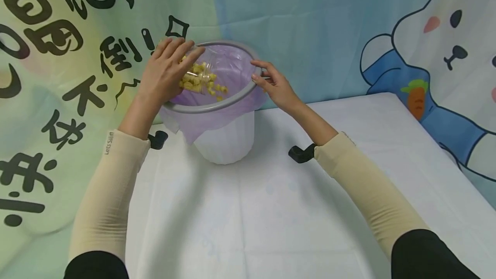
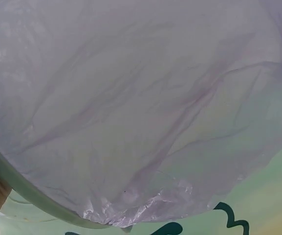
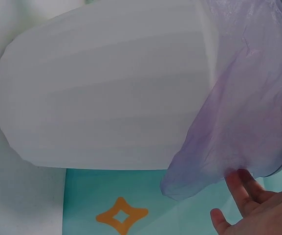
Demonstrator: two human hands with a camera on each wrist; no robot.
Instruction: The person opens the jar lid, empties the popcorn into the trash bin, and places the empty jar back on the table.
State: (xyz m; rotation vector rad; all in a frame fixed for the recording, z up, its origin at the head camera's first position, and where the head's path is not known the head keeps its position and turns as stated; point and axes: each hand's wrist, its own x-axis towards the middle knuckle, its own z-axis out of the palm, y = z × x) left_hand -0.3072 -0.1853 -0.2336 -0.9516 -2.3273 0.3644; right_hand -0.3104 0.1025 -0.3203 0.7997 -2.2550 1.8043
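In the head view my left hand (image 1: 166, 70) holds a clear jar (image 1: 204, 82) tipped on its side over the bin, its mouth toward the right. Yellow puffed pieces (image 1: 190, 84) fill the jar and spill from its mouth. Below is a white bin (image 1: 228, 141) with a grey rim (image 1: 213, 108), lined with a thin purple bag (image 1: 236, 66) folded down outside. At the right side of the rim my right hand (image 1: 280, 88) grips with thumb and fingers. The right wrist view shows that hand (image 3: 263, 208) against the bag's overhang (image 3: 248, 112).
The bin stands upright on a white-covered table (image 1: 232, 210), near its back edge. Behind hangs a printed curtain (image 1: 310, 25) with black lettering and a cartoon animal. Black curved pieces (image 1: 302, 154) stick out beside both cuffs.
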